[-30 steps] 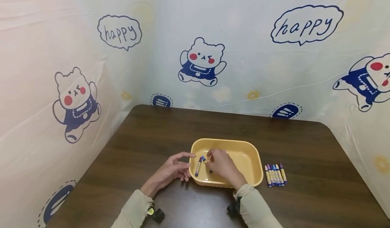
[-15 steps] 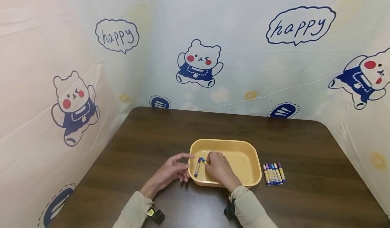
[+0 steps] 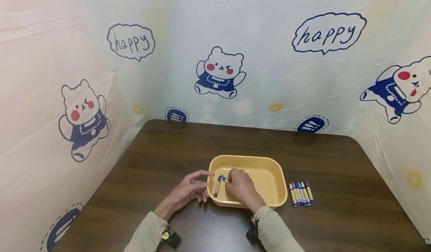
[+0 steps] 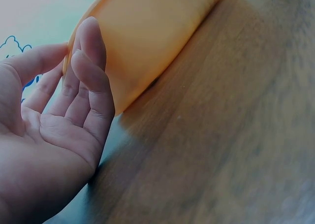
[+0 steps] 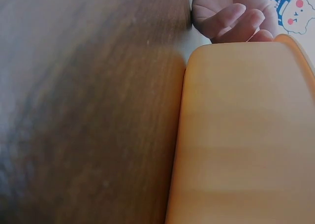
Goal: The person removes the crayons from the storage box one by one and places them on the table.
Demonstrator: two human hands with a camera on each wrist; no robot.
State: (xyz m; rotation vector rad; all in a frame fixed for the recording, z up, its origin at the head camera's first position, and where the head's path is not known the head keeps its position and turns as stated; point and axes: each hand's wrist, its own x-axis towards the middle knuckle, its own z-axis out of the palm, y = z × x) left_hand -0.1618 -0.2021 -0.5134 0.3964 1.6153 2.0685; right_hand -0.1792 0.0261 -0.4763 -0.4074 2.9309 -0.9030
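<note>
A yellow plastic tub (image 3: 269, 164) stands on the dark table. My right hand (image 3: 241, 184) reaches over its near wall, fingers curled down around a blue-ended crayon (image 3: 224, 178) whose lower part is hidden behind them. To the left of it in the tub lies a purple-tipped crayon (image 3: 217, 186). My left hand (image 3: 188, 188) rests against the tub's left end with loosely bent fingers, fingertips right at the rim; the left wrist view shows its palm beside the tub's outer wall (image 4: 147, 42). The right wrist view shows the near outer wall, with my right hand out of sight.
Several crayons (image 3: 300, 194) in yellow wrappers lie side by side on the table (image 3: 343, 192), right of the tub. A curtain (image 3: 262, 57) printed with bears hangs around the table's back and sides.
My right hand has moved slightly left and closed on the blue-ended crayon, covering more of it. The left hand stays at the tub's end; the head view has shifted slightly.
</note>
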